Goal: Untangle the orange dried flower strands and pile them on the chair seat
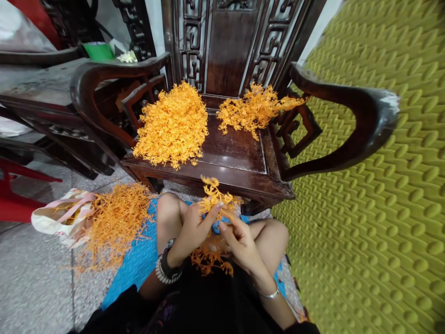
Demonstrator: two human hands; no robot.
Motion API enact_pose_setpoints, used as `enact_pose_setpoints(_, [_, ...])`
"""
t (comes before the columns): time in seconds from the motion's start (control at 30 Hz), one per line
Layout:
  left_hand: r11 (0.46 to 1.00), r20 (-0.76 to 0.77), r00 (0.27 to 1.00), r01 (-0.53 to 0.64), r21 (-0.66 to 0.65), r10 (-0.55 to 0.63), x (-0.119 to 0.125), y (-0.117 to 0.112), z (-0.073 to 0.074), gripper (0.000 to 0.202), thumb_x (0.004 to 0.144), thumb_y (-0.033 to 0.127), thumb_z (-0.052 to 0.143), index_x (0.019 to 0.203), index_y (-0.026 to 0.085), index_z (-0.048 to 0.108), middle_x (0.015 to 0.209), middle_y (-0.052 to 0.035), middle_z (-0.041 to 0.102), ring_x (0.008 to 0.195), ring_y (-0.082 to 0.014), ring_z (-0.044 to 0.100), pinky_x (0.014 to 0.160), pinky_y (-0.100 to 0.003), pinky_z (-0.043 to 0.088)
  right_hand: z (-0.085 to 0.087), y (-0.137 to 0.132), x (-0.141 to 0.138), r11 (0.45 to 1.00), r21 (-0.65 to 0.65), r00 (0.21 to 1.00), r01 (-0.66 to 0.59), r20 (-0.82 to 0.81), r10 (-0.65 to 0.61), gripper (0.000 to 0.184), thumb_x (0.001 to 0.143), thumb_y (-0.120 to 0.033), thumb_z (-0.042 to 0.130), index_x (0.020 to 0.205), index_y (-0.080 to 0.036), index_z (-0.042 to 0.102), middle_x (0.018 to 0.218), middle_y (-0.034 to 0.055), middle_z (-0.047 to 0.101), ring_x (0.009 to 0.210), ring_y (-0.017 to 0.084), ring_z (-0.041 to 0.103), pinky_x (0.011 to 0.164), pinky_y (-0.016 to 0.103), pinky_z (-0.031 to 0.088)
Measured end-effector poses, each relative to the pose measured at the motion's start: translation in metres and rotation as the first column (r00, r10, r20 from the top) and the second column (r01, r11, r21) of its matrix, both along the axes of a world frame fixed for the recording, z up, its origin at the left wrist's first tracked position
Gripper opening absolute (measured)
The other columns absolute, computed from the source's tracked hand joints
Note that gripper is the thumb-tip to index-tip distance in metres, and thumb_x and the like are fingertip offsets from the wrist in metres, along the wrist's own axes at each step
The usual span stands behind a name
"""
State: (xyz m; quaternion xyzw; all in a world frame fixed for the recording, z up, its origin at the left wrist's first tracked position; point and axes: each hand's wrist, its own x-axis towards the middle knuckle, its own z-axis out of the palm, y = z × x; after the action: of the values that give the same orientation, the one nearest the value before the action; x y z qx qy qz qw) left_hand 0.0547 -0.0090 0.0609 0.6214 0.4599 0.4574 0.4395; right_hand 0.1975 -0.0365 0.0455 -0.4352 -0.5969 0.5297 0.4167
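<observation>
My left hand [196,229] is closed around an orange, curly-tipped plastic flower sprig [212,189] above my lap. Close beside it, my right hand [240,240] has its thumb and fingers pinched together at the sprig's lower part; what exactly sits between those fingertips is too small to make out. More orange sprigs [210,262] lie in my lap below the hands. On the wooden chair [232,162] in front of me rest a large heap of orange floret pieces [174,125] and a smaller pile of branching orange sprigs [250,111].
Thin orange stems [116,220] are heaped on the floor at left, against a white bag [52,222]. Under me is a blue mat [128,266]. A yellow-green textured mat [375,222] fills the right side. A red stool [17,195] and a dark wooden table [41,88] stand left.
</observation>
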Motion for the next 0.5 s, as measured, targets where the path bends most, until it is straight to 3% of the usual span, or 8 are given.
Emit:
enact_pose_setpoints(0.07, [0.997,-0.059,0.998,-0.01,0.072,0.014,-0.002,-0.001,-0.002,0.038,0.097,0.042,0.041,0.075,0.017,0.059,0.075,-0.0035,0.066,0.072,-0.0161,0.059,0.074,-0.028,0.047,0.002,0.003,0.004,0.997,0.068,0.997,0.026,0.068,-0.03,0.037,0.094,-0.048,0.049,0.116,-0.023,0.065,0.07,0.0017,0.06,0.055,0.015,0.052,0.054,0.028,0.047])
enact_pose_setpoints(0.13, [0.991,-0.114,0.992,-0.04,0.129,0.055,-0.005,-0.001,-0.004,0.037,0.099,0.038,0.038,0.076,0.017,0.06,0.075,-0.0038,0.066,0.071,-0.0162,0.058,0.072,-0.028,0.046,0.005,0.007,0.008,0.986,0.168,0.984,0.012,0.173,-0.041,0.028,0.095,-0.042,0.049,0.105,-0.023,0.068,0.084,0.0051,0.067,0.079,0.021,0.062,0.079,0.038,0.05])
enact_pose_setpoints(0.23, [0.98,-0.252,0.964,-0.035,0.196,0.085,-0.011,0.003,-0.008,0.034,0.099,0.033,0.036,0.083,0.017,0.061,0.077,-0.0062,0.066,0.073,-0.0189,0.059,0.073,-0.031,0.046,0.012,0.013,0.009,0.967,0.248,0.946,-0.064,0.324,-0.021,0.02,0.092,-0.038,0.056,0.1,-0.024,0.067,0.097,0.0053,0.069,0.1,0.025,0.061,0.106,0.049,0.034])
enact_pose_setpoints(0.33, [0.973,-0.369,0.929,0.058,0.224,0.03,-0.017,0.008,-0.008,0.027,0.095,0.027,0.038,0.091,0.016,0.062,0.089,-0.0106,0.067,0.086,-0.0236,0.061,0.082,-0.037,0.047,0.016,0.017,0.003,0.962,0.267,0.917,-0.055,0.394,-0.057,0.024,0.088,-0.041,0.062,0.099,-0.021,0.066,0.106,0.0087,0.067,0.105,0.028,0.058,0.103,0.049,0.036])
enact_pose_setpoints(0.4, [0.977,-0.368,0.93,0.084,0.194,-0.007,-0.02,0.01,-0.008,0.027,0.094,0.027,0.037,0.09,0.016,0.062,0.091,-0.0107,0.067,0.089,-0.0239,0.061,0.085,-0.038,0.047,0.016,0.019,-0.002,0.947,0.321,0.916,-0.002,0.38,-0.127,0.026,0.089,-0.042,0.06,0.102,-0.02,0.065,0.115,0.0115,0.063,0.112,0.029,0.055,0.099,0.045,0.04])
enact_pose_setpoints(0.43, [0.981,-0.348,0.937,0.088,0.171,-0.023,-0.021,0.01,-0.008,0.027,0.095,0.028,0.037,0.089,0.016,0.061,0.091,-0.01,0.067,0.089,-0.0235,0.061,0.085,-0.037,0.047,0.015,0.02,-0.004,0.938,0.346,0.918,0.016,0.367,-0.151,0.025,0.09,-0.041,0.057,0.101,-0.02,0.065,0.115,0.0117,0.063,0.11,0.028,0.055,0.096,0.043,0.043])
enact_pose_setpoints(0.5, [0.991,-0.27,0.962,0.061,0.115,-0.028,-0.021,0.008,-0.008,0.025,0.096,0.034,0.04,0.095,0.017,0.058,0.087,-0.0073,0.067,0.085,-0.0217,0.062,0.083,-0.035,0.048,0.012,0.021,-0.008,0.929,0.368,0.919,0.028,0.357,-0.169,0.026,0.095,-0.039,0.049,0.088,-0.02,0.065,0.096,0.0097,0.067,0.092,0.024,0.061,0.084,0.038,0.046])
